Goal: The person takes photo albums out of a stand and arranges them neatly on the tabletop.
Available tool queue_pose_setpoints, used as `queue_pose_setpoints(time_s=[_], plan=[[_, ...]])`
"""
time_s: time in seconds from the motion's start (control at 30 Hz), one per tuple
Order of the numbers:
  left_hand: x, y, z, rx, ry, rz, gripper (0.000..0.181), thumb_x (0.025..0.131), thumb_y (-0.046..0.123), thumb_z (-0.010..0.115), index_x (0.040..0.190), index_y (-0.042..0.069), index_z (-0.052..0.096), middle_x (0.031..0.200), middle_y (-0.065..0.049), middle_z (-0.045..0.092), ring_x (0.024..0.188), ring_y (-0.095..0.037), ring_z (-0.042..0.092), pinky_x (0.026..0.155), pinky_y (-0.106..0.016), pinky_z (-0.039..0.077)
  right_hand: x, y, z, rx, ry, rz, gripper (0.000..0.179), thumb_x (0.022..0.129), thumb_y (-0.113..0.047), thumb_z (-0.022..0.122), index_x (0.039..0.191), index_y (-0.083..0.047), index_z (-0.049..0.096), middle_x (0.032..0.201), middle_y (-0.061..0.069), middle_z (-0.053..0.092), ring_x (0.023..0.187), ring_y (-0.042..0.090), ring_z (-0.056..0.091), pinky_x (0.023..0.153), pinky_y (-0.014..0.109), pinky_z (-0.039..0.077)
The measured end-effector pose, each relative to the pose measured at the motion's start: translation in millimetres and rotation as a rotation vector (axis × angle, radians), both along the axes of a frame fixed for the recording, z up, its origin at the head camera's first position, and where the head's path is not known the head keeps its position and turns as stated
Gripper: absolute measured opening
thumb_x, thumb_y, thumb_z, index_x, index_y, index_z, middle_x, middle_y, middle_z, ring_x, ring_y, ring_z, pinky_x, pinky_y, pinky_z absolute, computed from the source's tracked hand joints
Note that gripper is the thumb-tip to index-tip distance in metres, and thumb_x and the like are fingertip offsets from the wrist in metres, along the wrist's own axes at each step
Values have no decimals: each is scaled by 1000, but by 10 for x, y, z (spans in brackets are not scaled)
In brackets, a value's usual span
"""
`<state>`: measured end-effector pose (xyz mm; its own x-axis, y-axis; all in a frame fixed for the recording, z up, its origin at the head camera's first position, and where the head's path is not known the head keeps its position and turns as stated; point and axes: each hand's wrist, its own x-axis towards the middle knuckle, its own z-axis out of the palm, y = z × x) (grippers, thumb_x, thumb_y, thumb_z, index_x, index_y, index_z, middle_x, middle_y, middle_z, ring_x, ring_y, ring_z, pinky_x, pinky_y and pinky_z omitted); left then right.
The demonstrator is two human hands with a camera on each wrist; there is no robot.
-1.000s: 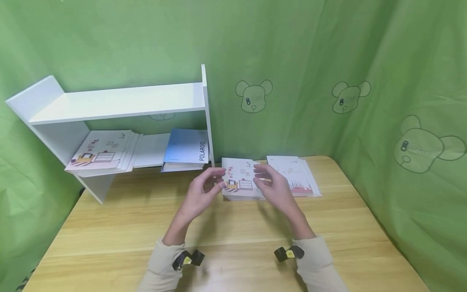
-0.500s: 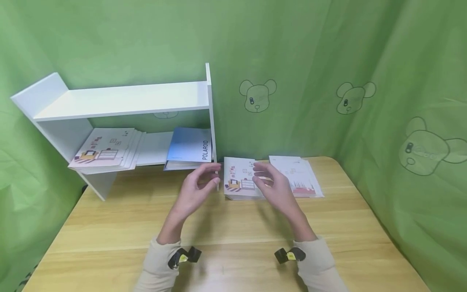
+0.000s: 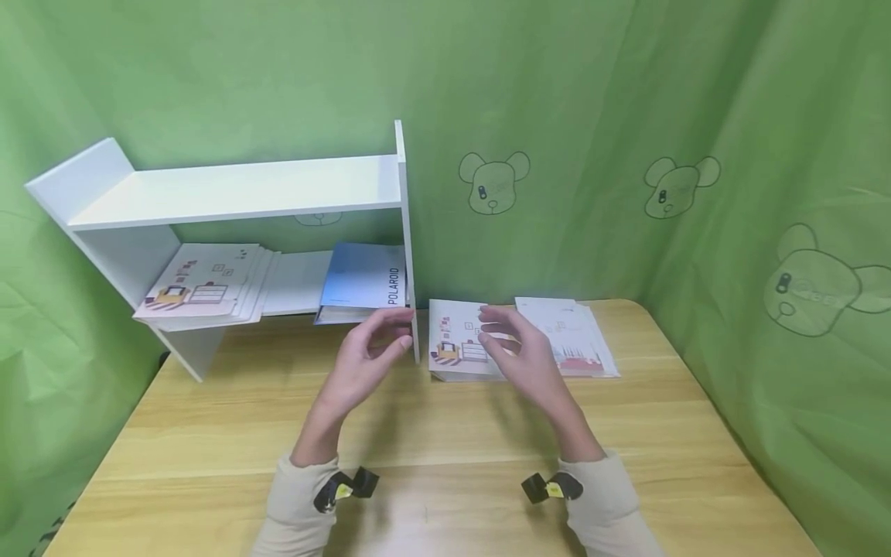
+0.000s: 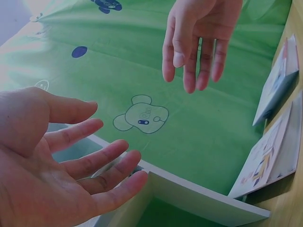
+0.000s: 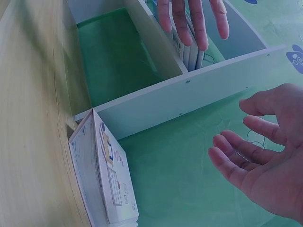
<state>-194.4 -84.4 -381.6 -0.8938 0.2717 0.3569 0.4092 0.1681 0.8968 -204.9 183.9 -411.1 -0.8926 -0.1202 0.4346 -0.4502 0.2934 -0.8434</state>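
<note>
My left hand [image 3: 365, 360] hovers above the table in front of the shelf's right end, its fingers loosely bent around nothing. Opposite it, my right hand [image 3: 525, 356] hangs in the air over the two book piles, also holding nothing. Below and between the hands lies a book with a yellow-and-pink room drawing [image 3: 452, 325]; its right part is hidden by the right hand. To its right are pale books with a red skyline drawing [image 3: 585, 340]. Both wrist views show a gap between the hands and the books.
A white two-tier shelf [image 3: 237, 189] stands at the back left. Its lower board carries a stack of room-drawing books [image 3: 202, 282] at the left and a blue POLAROID book [image 3: 365, 275] at the right. Green curtain [image 3: 571, 100] surrounds the wooden table [image 3: 445, 495].
My left hand has moved left, away from the right hand, widening the gap between them. The right hand has barely moved. The view has shifted slightly, and the books lie as before.
</note>
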Motion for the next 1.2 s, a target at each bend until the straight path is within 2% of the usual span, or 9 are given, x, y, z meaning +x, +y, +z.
queue_pose_setpoints(time_s=[0.2,0.33,0.53,0.73,1.07,1.2], plan=[[5,-58,33,-11,18,26,37,99,6,66,135,2,61,136,-16,62,123,-36,61,106,-46,53,7,-39,25,9,-1,0,39,97,-4,70,135,-3,61,130,15,66,118,31,65,101,34,56],[7,-84,53,8,13,22,37,99,5,66,135,1,61,137,-18,62,122,-35,61,105,-44,53,14,-67,36,0,3,14,40,97,-5,69,136,-2,60,130,15,66,118,31,65,101,34,56],[7,-137,77,44,23,20,36,99,3,65,134,-1,61,137,-15,62,122,-32,62,105,-34,53,7,-139,59,-27,-4,35,41,96,-3,70,136,-1,60,129,18,66,117,33,65,101,35,56],[9,-213,103,66,46,24,35,100,3,64,134,-3,61,133,-21,62,122,-36,61,104,-32,54,-15,-194,88,-13,-3,30,39,97,-6,69,135,-4,60,129,14,66,117,29,65,101,31,56],[6,-322,128,81,51,46,37,99,5,66,135,0,60,134,-20,61,123,-37,60,105,-35,53,-64,-302,112,-18,-16,42,40,98,-9,69,136,-5,60,130,13,66,118,27,64,102,39,56],[10,-368,133,101,61,49,37,99,5,66,135,0,60,135,-21,60,123,-38,60,104,-32,54,-86,-363,118,-38,-8,62,40,98,-7,69,136,-3,59,130,16,65,118,30,64,102,44,56]])
